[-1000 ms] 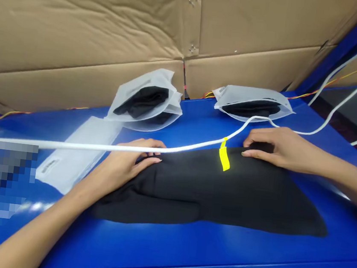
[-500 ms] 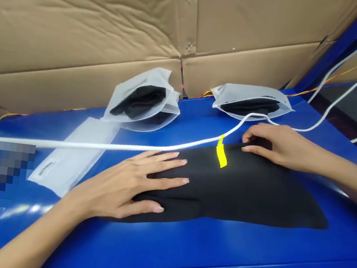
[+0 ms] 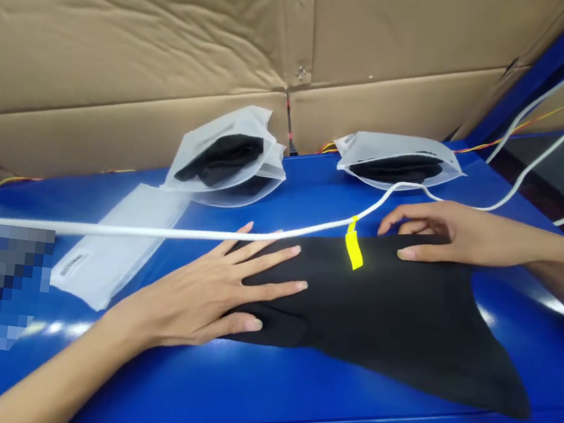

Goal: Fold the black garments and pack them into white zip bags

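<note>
A piece of black cloth (image 3: 382, 311) lies spread on the blue table, with a small fold near its left end. My left hand (image 3: 232, 287) rests flat on that end, fingers spread. At the far edge, toward the right, my right hand (image 3: 433, 229) has its thumb on top of the cloth and its bent fingers behind the edge, with cloth between them. A yellow tag (image 3: 353, 250) shows against the cloth, its narrow end reaching a white cable (image 3: 310, 230). That cable crosses the view over my left fingertips.
Behind the cloth stand white translucent bags (image 3: 179, 152) with black fabric inside, and a similar bag (image 3: 396, 143) lies farther right. A flat white bag (image 3: 120, 241) lies left on the blue table (image 3: 266, 390). A cardboard wall (image 3: 179, 43) closes off the back.
The cloth's right part has swung toward the table's front edge, its corner now lower. My right hand has shifted slightly right, its fingers less pinched. My left hand has slid slightly right.
</note>
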### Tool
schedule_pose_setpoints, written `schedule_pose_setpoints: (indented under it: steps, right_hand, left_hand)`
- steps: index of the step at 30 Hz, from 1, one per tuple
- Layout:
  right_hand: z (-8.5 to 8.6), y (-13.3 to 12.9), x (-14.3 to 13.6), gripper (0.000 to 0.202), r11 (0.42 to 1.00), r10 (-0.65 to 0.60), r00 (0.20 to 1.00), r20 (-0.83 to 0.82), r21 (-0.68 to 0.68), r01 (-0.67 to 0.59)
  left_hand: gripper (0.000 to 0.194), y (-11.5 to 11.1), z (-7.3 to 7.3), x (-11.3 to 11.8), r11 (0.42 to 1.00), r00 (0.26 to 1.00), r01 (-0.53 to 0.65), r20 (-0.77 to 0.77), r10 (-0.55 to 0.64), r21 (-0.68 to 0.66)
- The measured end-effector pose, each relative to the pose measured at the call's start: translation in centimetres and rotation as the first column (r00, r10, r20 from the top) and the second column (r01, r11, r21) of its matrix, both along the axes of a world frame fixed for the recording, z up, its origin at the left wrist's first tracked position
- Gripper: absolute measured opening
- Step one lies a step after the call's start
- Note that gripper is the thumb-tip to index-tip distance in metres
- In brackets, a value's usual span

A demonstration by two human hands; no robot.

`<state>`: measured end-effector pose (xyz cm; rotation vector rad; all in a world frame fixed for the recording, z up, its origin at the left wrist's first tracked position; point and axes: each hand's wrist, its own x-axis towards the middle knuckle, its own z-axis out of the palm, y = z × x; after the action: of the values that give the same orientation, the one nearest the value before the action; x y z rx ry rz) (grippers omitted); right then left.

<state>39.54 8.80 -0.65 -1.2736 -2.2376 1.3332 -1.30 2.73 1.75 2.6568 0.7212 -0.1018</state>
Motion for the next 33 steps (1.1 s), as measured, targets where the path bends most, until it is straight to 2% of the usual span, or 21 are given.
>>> schedule_pose_setpoints:
  steps: [4,8,11,13,15,18,20,22,24,26,27,29,31,33]
  right_hand:
    - [0.6,-0.1,0.0,0.046,0.997,0.073,0.995,-0.065,-0.033,-0.076]
    - [1.0,-0.4,-0.7,0.03,0.982,0.157,0.975,-0.16,-0.081,-0.171]
    - [1.0,-1.1,-1.2,0.029,0.98,0.142,0.96,-0.24,-0.105,-0.171]
    - [1.0,-1.7,-1.6,0.035,0.97,0.103,0.949,-0.297,-0.181,-0.161]
    - [0.9,-2.4,-2.1,0.044,0.938,0.064,0.931,-0.359,-0.298,-0.179]
    - [0.8,-3.4,-3.2,0.047,0.845,0.038,0.86,-0.509,-0.443,-0.3]
    - [0.8,-4.0,-4.2,0.044,0.79,0.034,0.786,-0.618,-0.465,-0.4]
    - [0.7,-4.7,-5.0,0.051,0.779,0.042,0.75,-0.66,-0.448,-0.439]
    - [0.7,-5.4,-5.5,0.063,0.804,0.094,0.774,-0.626,-0.411,-0.43]
    - [0.9,-5.9,-5.7,0.077,0.852,0.179,0.822,-0.541,-0.332,-0.405]
    - [1.0,-6.2,-5.7,0.083,0.882,0.223,0.834,-0.504,-0.26,-0.393]
    - [1.0,-6.6,-5.6,0.097,0.926,0.301,0.849,-0.435,-0.078,-0.369]
    - [0.7,-6.9,-5.7,0.107,0.922,0.386,0.848,-0.363,0.126,-0.366]
    - [0.0,-7.1,-6.1,0.108,0.867,0.465,0.845,-0.266,0.332,-0.373]
  left_hand:
    - [0.055,-0.1,-0.3,0.0,1.0,1.0,-0.011,-0.009,0.011,0.001]
    - [0.057,-0.2,-0.4,0.2,1.0,1.0,-0.026,0.006,0.025,0.017]
    - [0.056,-0.4,-0.4,0.6,1.0,0.999,-0.021,0.024,0.021,0.019]
    - [0.055,-0.6,-0.5,0.9,1.0,0.999,-0.022,0.032,0.021,0.021]
    - [0.055,-0.8,-0.6,1.3,1.0,0.999,-0.021,0.041,0.02,0.016]
    - [0.058,-1.2,-0.8,1.8,0.999,0.996,-0.006,0.085,0.009,-0.036]
    - [0.069,-1.4,-0.8,1.9,0.995,0.99,0.007,0.143,0.008,-0.101]
    - [0.081,-1.5,-0.8,2.0,0.984,0.971,-0.002,0.233,0.045,-0.18]
    - [0.09,-1.7,-0.8,2.2,0.964,0.934,-0.027,0.338,0.119,-0.265]
    - [0.092,-1.8,-0.7,2.6,0.943,0.886,-0.083,0.41,0.218,-0.321]
    - [0.084,-1.9,-0.6,2.8,0.933,0.862,-0.136,0.423,0.278,-0.334]
    - [0.053,-2.0,-0.5,3.2,0.884,0.803,-0.285,0.412,0.431,-0.37]
    - [0.028,-2.1,-0.4,3.6,0.793,0.703,-0.411,0.397,0.59,-0.45]
    - [0.029,-2.0,-0.3,3.7,0.71,0.607,-0.452,0.397,0.688,-0.54]
